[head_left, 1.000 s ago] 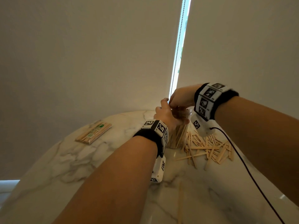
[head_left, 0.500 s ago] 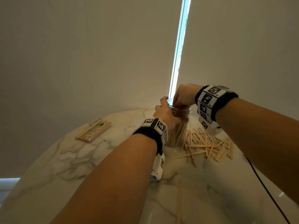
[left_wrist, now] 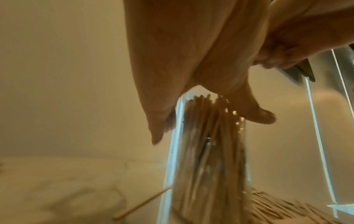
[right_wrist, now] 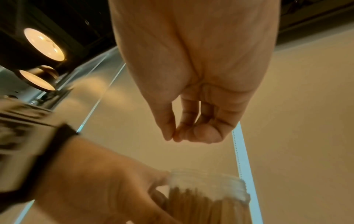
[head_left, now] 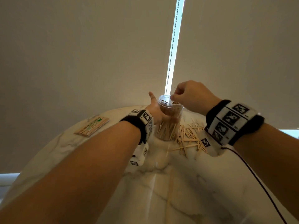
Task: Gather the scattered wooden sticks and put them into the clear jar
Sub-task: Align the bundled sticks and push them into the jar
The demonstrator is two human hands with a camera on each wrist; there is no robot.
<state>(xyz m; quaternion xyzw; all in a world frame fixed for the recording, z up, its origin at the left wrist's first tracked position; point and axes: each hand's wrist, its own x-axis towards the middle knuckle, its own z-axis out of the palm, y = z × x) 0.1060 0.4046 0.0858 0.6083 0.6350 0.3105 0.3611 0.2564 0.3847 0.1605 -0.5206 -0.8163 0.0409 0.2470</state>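
Observation:
The clear jar (head_left: 169,117), packed with upright wooden sticks, stands on the marble table (head_left: 64,151). My left hand (head_left: 157,111) grips its left side, thumb pointing up. In the left wrist view my left hand (left_wrist: 191,60) wraps the jar (left_wrist: 206,151). My right hand (head_left: 191,94) hovers over the jar's mouth. In the right wrist view its fingertips (right_wrist: 191,133) are pinched together with nothing between them, above the jar (right_wrist: 208,191). Scattered sticks (head_left: 189,136) lie in a heap right of the jar. One more stick (head_left: 169,191) lies nearer me.
A wrapped bundle of sticks (head_left: 92,126) lies at the table's far left. A dark cable (head_left: 258,183) runs from my right wrist across the table. Window blinds with a bead chain (head_left: 172,46) hang behind the table.
My right hand has lifted off the jar's mouth and now hangs above it. My left hand keeps hold of the jar, its thumb now raised.

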